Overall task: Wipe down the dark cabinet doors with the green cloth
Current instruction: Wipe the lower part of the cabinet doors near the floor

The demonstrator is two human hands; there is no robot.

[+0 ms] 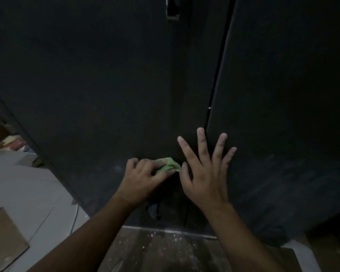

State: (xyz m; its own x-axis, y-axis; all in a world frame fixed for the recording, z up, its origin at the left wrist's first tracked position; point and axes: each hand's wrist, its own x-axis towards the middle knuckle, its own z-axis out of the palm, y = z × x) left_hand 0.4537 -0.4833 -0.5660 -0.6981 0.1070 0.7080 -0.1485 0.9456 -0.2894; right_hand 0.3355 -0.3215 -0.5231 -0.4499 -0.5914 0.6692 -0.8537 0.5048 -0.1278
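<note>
Two tall dark cabinet doors fill the view: the left door (98, 91) and the right door (283, 99), split by a thin vertical gap. My left hand (143, 179) presses a bunched green cloth (168, 164) against the lower part of the left door, near the gap. Just to the right of the cloth, my right hand (204, 173) lies flat with fingers spread, spanning the gap low down. Pale dusty smears show on the lower right door.
A dusty floor strip (165, 250) runs below the doors. A grey surface (24, 189) with a cardboard sheet (4, 238) lies at the left, with coloured clutter (14, 143) behind it. A small dark object (154, 210) hangs under my left hand. A notch (172, 8) sits at the top.
</note>
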